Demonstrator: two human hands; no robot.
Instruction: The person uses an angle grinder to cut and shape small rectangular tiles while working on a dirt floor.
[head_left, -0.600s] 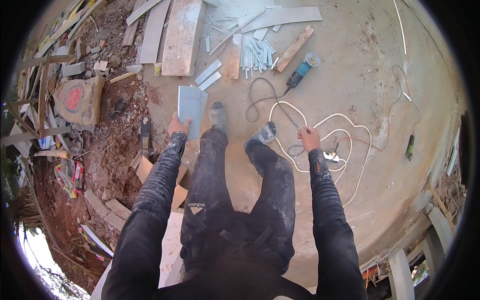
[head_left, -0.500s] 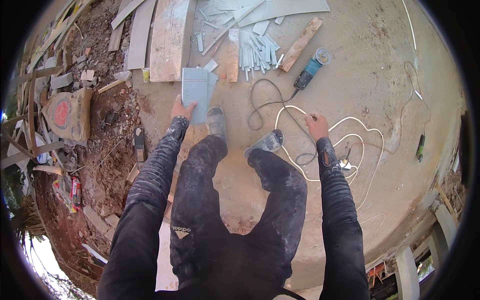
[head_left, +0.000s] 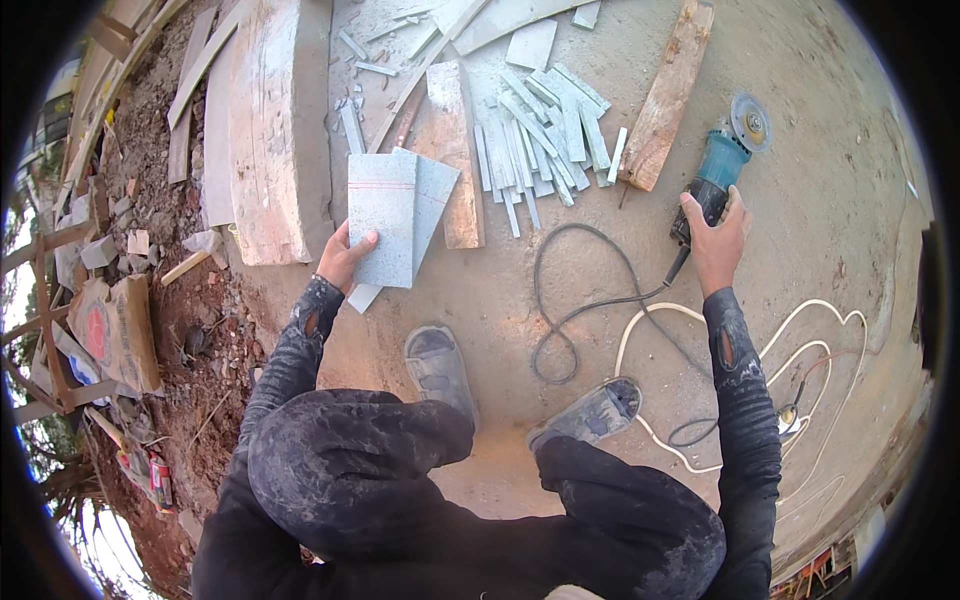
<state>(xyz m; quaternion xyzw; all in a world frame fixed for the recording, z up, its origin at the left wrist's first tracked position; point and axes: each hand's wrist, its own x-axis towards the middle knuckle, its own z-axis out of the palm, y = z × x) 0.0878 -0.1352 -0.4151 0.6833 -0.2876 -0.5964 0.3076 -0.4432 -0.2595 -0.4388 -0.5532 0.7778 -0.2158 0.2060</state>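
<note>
My left hand (head_left: 344, 256) grips two overlapping grey-blue flat pieces (head_left: 381, 220), the front one marked with thin red lines. My right hand (head_left: 716, 235) is closed around the black body of a teal angle grinder (head_left: 723, 164) lying on the concrete with its disc (head_left: 750, 122) exposed. A dark cord (head_left: 571, 351) runs from it in loops on the floor. Narrow cut strips (head_left: 531, 139) lie in a heap beyond my hands, beside two wooden blocks (head_left: 663, 95).
A long thick board (head_left: 260, 130) lies at the upper left, with dirt, rubble and a paper sack (head_left: 128, 335) farther left. A cream cable (head_left: 842, 318) coils at right around a small socket piece (head_left: 788, 422). My sandalled feet (head_left: 437, 365) are on the concrete (head_left: 500, 320).
I have crouched, so my knees are bent up and the floor looks closer. My right hand has moved forward and right onto the grinder; the flat pieces remain in my left hand.
</note>
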